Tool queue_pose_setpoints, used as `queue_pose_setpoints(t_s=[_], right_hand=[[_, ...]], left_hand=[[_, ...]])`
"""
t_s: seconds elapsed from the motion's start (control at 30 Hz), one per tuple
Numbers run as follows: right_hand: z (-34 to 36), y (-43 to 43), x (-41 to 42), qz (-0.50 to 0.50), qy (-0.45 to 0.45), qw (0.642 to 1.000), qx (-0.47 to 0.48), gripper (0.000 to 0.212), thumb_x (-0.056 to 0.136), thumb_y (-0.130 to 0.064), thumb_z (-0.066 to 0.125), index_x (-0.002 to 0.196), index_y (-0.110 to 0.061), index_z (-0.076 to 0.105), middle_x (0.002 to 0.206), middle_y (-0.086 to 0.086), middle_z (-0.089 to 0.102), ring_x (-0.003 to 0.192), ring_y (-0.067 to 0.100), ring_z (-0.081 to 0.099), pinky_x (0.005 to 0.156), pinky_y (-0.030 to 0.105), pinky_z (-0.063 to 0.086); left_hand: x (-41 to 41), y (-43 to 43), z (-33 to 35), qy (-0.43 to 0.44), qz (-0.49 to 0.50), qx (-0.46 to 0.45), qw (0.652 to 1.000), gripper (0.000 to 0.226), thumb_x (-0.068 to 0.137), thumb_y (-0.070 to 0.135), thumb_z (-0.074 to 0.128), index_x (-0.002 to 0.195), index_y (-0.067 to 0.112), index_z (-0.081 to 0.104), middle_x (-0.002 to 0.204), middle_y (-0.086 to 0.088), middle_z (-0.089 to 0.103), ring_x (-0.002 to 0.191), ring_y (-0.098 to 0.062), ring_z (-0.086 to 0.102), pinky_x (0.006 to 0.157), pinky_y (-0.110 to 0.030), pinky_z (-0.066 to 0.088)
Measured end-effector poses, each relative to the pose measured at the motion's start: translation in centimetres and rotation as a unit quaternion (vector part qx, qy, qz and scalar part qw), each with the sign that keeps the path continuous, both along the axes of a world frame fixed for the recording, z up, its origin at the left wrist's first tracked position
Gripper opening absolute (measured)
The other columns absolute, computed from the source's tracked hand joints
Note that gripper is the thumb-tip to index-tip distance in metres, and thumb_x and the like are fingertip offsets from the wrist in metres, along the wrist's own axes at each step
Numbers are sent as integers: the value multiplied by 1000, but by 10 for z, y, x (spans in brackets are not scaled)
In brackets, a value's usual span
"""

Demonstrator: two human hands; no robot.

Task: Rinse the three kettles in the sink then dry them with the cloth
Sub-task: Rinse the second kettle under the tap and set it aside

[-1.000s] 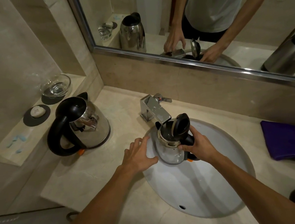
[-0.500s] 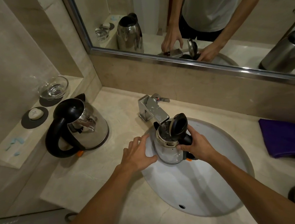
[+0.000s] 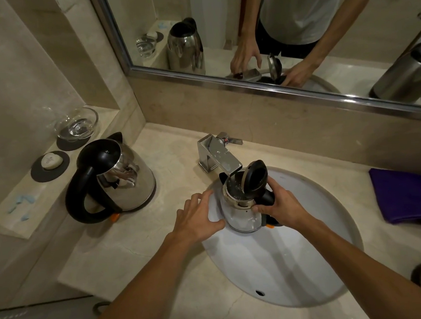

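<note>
The kettle [image 3: 241, 214] in hand hangs over the rear-left rim of the sink [image 3: 313, 264]. Its mouth is directly beneath the faucet [image 3: 219, 156] spout and its lid [image 3: 256, 178] is tipped up, apparently so water can fall straight in. The desk [image 3: 178, 141] shows broad bare stone left-front of the sink, and the basin is open toward its front, leaving room for tilting and pouring out. A second kettle [image 3: 120, 181] stands well left of the sink, lid closed, out of the way. The purple cloth [image 3: 413, 193] lies just right of the sink, handy for drying. The right hand [image 3: 283, 206] has its fingers wrapped round the black handle, carrying the weight. The left hand [image 3: 196, 220] lies flat with fingers spread, thumb against the kettle's side, steadying it.
</note>
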State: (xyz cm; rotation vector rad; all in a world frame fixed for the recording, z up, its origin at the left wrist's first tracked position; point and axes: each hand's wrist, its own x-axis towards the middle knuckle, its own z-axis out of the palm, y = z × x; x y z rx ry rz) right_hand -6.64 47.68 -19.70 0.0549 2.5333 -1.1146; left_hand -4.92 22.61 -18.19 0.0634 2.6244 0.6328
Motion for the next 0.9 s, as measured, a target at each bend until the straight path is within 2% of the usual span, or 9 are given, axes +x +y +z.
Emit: queue_pose_setpoints(t_s=[0.2, 0.7, 0.9], right_hand=[[-1, 0, 0, -7, -4, 1000, -3, 95, 84, -30, 83, 157, -36, 22, 138, 6, 62, 121, 32, 61, 105, 47, 47], [1, 2, -3, 6, -2, 1000, -2, 92, 85, -30, 83, 156, -39, 25, 130, 4, 65, 110, 25, 61, 96, 36, 48], [3, 0, -6, 14, -4, 1000, 10, 94, 84, -30, 83, 156, -38, 23, 132, 4, 65, 113, 27, 61, 101, 40, 47]], left_hand=[[0, -1, 0, 1, -1, -2, 1000, 87, 82, 52, 66, 153, 34, 18, 152, -1, 30, 137, -26, 33, 108, -45, 31], [-1, 1, -6, -5, -2, -4, 1000, 88, 81, 54, 67, 152, 34, 18, 152, -1, 31, 136, -26, 34, 107, -45, 33], [-3, 3, -7, -3, -4, -7, 1000, 90, 80, 55, 67, 152, 34, 17, 152, -1, 30, 136, -27, 34, 107, -45, 33]])
